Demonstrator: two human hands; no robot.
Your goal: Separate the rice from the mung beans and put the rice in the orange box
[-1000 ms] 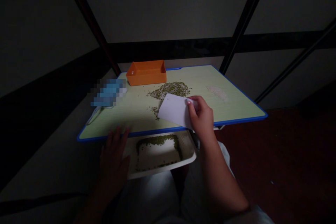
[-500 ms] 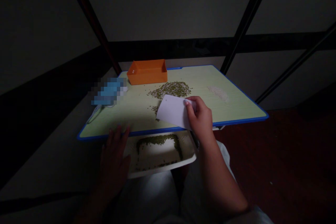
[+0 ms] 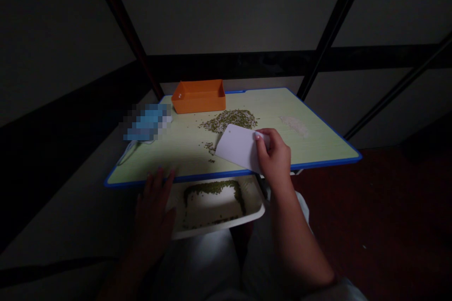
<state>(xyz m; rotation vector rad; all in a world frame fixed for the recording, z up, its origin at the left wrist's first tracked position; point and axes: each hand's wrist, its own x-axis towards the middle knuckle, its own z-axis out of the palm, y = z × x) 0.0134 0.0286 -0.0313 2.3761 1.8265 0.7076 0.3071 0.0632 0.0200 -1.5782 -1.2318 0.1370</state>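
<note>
My right hand point(image 3: 275, 155) grips a flat white scraper point(image 3: 237, 147) with a small hole near one corner, thumb on top. The scraper is tilted over the table beside a spread of green beans mixed with white grains point(image 3: 231, 120). A few stray beans point(image 3: 209, 146) lie just left of its edge. My left hand point(image 3: 155, 202) rests in shadow at the table's front edge with its fingers spread, next to a white tray point(image 3: 259, 211). That tray sits below the edge above my lap, and green beans point(image 3: 212, 187) line its far and right sides.
An orange open box point(image 3: 199, 105) stands at the back left of the blue-edged table point(image 3: 318, 148). A small heap of white grains point(image 3: 294, 125) lies on the right. At the left edge is a blurred-out blue object point(image 3: 147, 122) with a cord.
My right hand has moved slightly right with the scraper, uncovering more of the stray beans. My left hand and the tray stay about where they were.
</note>
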